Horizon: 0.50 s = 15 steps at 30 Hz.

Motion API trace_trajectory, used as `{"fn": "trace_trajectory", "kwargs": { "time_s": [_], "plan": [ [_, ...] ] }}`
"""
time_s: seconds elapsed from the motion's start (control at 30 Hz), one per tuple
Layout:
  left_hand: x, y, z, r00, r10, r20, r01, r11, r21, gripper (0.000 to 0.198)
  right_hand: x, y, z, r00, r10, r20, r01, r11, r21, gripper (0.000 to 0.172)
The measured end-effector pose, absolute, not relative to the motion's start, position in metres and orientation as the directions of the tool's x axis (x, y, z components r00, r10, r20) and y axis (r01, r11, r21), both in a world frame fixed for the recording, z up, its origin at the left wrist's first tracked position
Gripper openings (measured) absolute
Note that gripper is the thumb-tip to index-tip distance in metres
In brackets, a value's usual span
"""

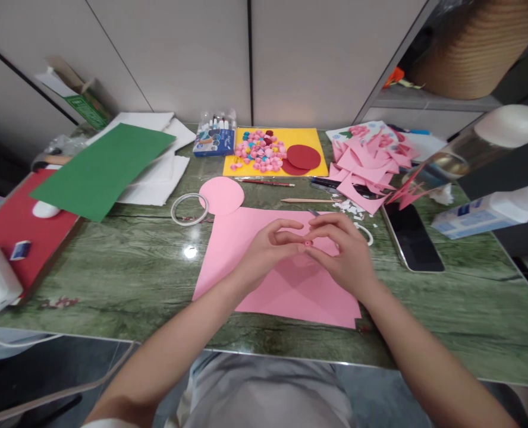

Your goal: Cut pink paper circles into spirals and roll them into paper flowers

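Observation:
Above a pink paper sheet (237, 255), my two hands meet fingertip to fingertip. My left hand (268, 246) is closed in a pinch at a small pink paper roll (308, 243). From the other side, the thumb and fingers of my right hand (346, 255) grip the same roll, partly hiding it. A pink paper circle (222, 195) overlaps the sheet's upper left corner. Close to it lies a white ring-shaped roll of tape (189, 209). Beyond the sheet rest a pointed wooden stick (308, 201) and a pencil (268, 182).
Behind, a yellow sheet (304, 135) carries small pink, blue and red rolls (264, 151) and red circles (304, 157). Pink paper scraps (364, 163), a phone (413, 238) and a white bottle (487, 211) stand right. Left are green paper (107, 166) and a red board (23, 220).

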State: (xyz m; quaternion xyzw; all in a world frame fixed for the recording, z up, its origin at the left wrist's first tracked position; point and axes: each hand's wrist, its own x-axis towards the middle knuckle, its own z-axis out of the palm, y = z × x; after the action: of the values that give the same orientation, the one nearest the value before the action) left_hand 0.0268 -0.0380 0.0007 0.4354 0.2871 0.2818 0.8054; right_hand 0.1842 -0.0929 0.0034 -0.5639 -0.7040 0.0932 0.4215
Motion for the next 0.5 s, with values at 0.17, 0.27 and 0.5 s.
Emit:
{"fn": "trace_trajectory", "kwargs": {
  "time_s": [0.17,0.27,0.5],
  "plan": [
    [0.0274,-0.0384,-0.0007,0.688,0.694,-0.214,-0.213,0.475,0.854,0.032,0.1840,-0.0928,0.0035,0.007,0.884,0.468,0.696,0.331,-0.637,0.014],
    [0.0277,-0.0391,-0.0028,0.690,0.689,-0.221,-0.207,0.481,0.852,0.032,0.1832,-0.0921,0.0029,-0.007,0.887,0.461,0.695,0.336,-0.636,0.015],
    [0.0286,-0.0396,-0.0022,0.660,0.708,-0.252,-0.203,0.490,0.848,0.032,0.1833,-0.0920,0.0031,-0.030,0.889,0.457,0.710,0.340,-0.616,0.013]
  ]
}}
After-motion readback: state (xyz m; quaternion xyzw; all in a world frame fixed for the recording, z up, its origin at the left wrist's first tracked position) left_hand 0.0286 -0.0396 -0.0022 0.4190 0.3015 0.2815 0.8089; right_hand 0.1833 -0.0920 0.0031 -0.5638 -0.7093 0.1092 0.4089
